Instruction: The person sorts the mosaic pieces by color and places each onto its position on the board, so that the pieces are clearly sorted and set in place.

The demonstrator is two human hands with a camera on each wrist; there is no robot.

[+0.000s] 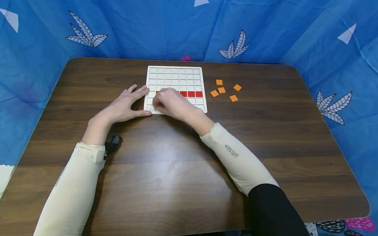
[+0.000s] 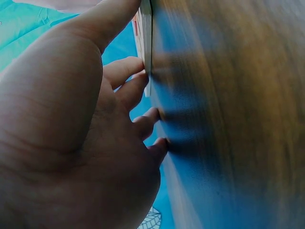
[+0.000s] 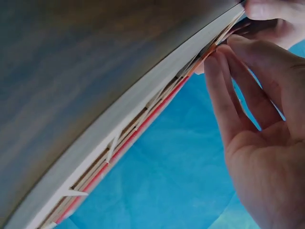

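A white grid board (image 1: pixel 175 70) lies at the back middle of the table, with a row of red square tiles (image 1: pixel 191 94) in its cells. My left hand (image 1: pixel 122 106) spreads at the board's left side, index finger and thumb on the edge and front left corner. Over the lower left cells, my right hand (image 1: pixel 174 103) has its thumb and fingertips together. In the right wrist view a bit of orange tile (image 3: pixel 208 51) shows at those fingertips, pinched close against the board. The right hand hides part of the red row in the head view.
Several loose orange square tiles (image 1: pixel 221 90) lie on the brown wooden table (image 1: pixel 283 137) to the right of the board. Blue patterned cloth (image 1: pixel 177 29) hangs behind the table and along its sides. A black wrist device (image 1: pixel 113 143) sits by the left cuff.
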